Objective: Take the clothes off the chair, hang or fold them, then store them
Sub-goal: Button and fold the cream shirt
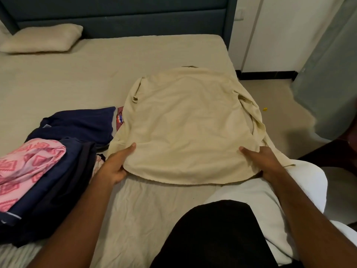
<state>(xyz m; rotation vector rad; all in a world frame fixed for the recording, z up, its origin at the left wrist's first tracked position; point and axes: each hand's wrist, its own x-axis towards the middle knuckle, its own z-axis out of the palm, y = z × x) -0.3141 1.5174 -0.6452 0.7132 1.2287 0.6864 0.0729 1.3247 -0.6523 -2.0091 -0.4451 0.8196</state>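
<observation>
A cream shirt [185, 122] lies spread back-up on the bed [77, 78], its sleeves tucked under at both sides. My left hand [117, 163] grips its near left corner, thumb on top and fingers under the hem. My right hand [260, 161] grips the near right corner the same way. To the left lies a heap of clothes: a pink patterned garment [27, 167] on top of navy blue ones [77, 128]. A dark chair [336, 151] shows at the right edge.
A beige pillow [42, 38] rests at the head of the bed against a dark teal headboard [123, 14]. My legs in black and white cloth [222, 229] are at the bed's near edge. Tan floor [280, 105] and a grey curtain [328, 74] lie to the right.
</observation>
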